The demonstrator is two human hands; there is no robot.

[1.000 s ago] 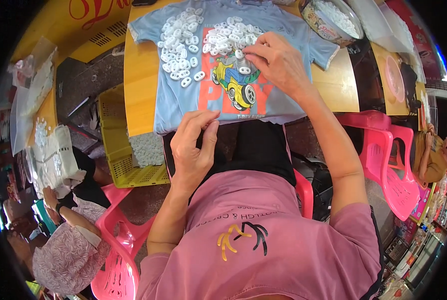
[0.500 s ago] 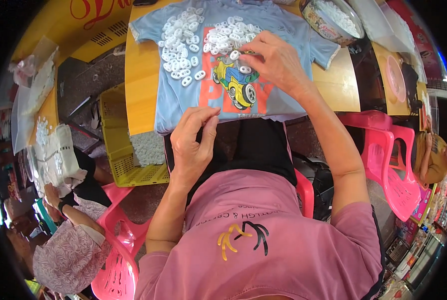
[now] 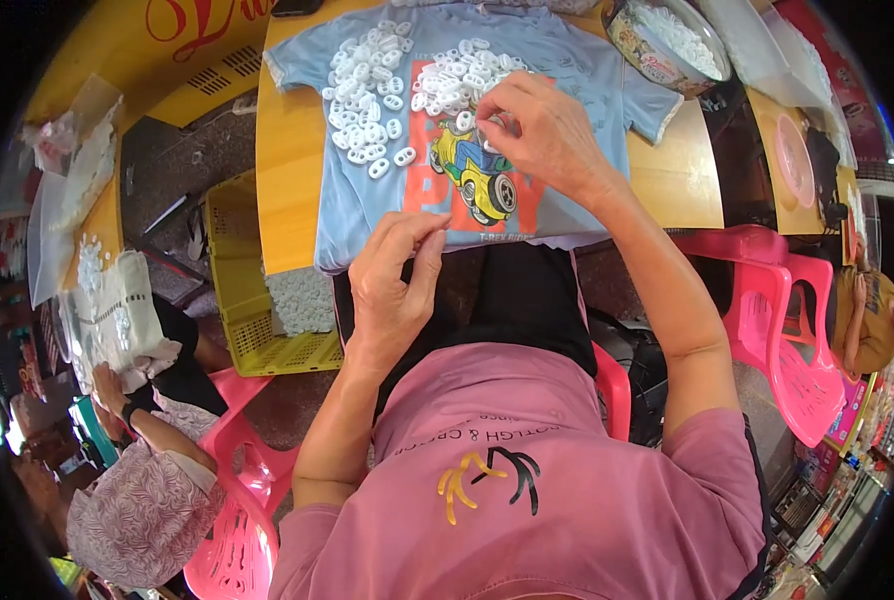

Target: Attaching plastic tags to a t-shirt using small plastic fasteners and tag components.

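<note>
In the head view, a light blue cotton T-shirt (image 3: 567, 90) printed with a yellow car on an orange panel is seen spread flat over a yellow wooden table (image 3: 287, 180), its hem hanging over the near edge. Two heaps of small white plastic rings are laid on the shirt: a loose heap (image 3: 367, 100) toward the shirt's left side and a denser heap (image 3: 457, 80) just beside it, near the middle of the chest.

The right hand (image 3: 542, 135) is held over the near edge of the denser heap, the fingers curled narrowly together; a single white ring (image 3: 464, 121) is pinched at or just beside the fingertips, though the exact grip cannot be told.

The left hand (image 3: 392, 285) is raised at the near edge of the table, over the shirt's hem, with the thumb and forefinger brought close together; whether anything is held between them cannot be told.

A round metal tin (image 3: 667, 45) with white pieces inside is placed at the far right corner. A yellow plastic crate (image 3: 257, 300) is seen below the table's left edge, and a pink plastic chair (image 3: 787, 330) stands to the right. Another person in a patterned head covering (image 3: 137, 510) is seated at lower left.
</note>
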